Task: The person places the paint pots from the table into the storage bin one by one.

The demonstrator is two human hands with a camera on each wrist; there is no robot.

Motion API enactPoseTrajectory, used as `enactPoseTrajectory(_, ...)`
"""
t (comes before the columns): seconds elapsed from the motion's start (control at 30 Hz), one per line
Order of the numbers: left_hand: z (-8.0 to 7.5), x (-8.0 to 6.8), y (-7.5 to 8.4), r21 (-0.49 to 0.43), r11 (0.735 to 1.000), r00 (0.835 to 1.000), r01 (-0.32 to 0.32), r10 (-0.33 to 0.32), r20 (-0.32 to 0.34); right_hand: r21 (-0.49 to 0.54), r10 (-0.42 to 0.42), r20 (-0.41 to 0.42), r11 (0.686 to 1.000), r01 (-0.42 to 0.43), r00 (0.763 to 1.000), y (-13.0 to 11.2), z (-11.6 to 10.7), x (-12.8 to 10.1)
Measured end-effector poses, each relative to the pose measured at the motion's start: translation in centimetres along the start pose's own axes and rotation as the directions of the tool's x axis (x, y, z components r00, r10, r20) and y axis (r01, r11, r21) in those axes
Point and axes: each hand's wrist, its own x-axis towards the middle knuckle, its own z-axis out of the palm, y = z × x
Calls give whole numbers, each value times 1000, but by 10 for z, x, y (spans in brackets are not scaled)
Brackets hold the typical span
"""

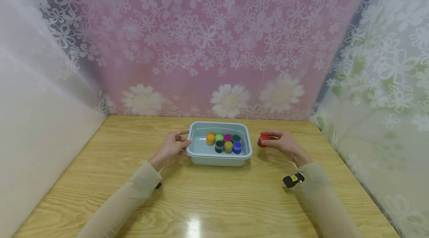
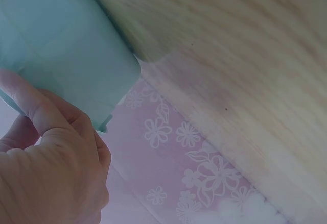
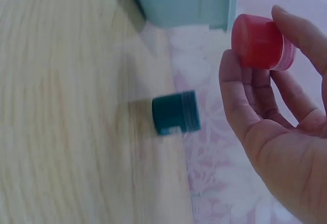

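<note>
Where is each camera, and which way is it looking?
Head: sits on the person's head, looks forward and down at the table, the tub of little jars, both sleeves and both hands.
Left wrist: sits on the left wrist, looks along the left hand, whose thumb rests on the tub.
Right wrist: sits on the right wrist, looks past the right hand pinching a red jar, with a dark green jar on the table beyond.
Shared: the tub shows in all three views; the red jar shows in head and right wrist views.
</note>
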Motion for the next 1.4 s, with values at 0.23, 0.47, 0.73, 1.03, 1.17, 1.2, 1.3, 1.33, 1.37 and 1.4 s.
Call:
enactPoseTrajectory(0.23, 0, -1, 2, -8, 1000, 1000, 5, -5, -1, 42, -7, 13, 999, 6, 1000, -12, 11, 0)
enactPoseTrajectory(0.47, 0, 0, 1, -14, 1000, 1000, -5, 5, -3, 38, -2, 24, 999, 1, 1000, -24, 26, 3)
enactPoseTrajectory(0.73, -1, 0, -4, -29, 1000, 1000, -8, 8, -5, 59, -20, 9, 998, 20, 1000, -39, 45, 6)
enactPoseTrajectory(1.03, 0, -2, -1, -21, 1000, 1000, 4, -3, 2, 79, -28, -14, 996, 29, 1000, -49, 61, 9)
enactPoseTrajectory(1.17, 1, -4, 0, -17, 1000, 1000, -5, 5, 1, 133, -40, -6, 990, 40, 999, -56, 67, 12)
enactPoseTrajectory(1.2, 2, -4, 0, -16, 1000, 1000, -4, 4, 0, 149, -42, 0, 988, 42, 999, -57, 69, 13)
enactPoseTrajectory(1.3, 2, -4, 0, -15, 1000, 1000, -2, 2, -3, 178, -57, 17, 983, 53, 998, -60, 74, 15)
enactPoseTrajectory(1.33, 2, -3, 0, -17, 1000, 1000, -2, 2, -5, 182, -55, 20, 982, 51, 998, -61, 76, 16)
enactPoseTrajectory(1.37, 2, -3, 0, -18, 1000, 1000, -1, 1, -7, 183, -54, 25, 982, 49, 998, -62, 78, 17)
enactPoseTrajectory(1.4, 2, -2, 0, -19, 1000, 1000, 1, -1, -8, 188, -54, 29, 981, 48, 998, -63, 80, 18)
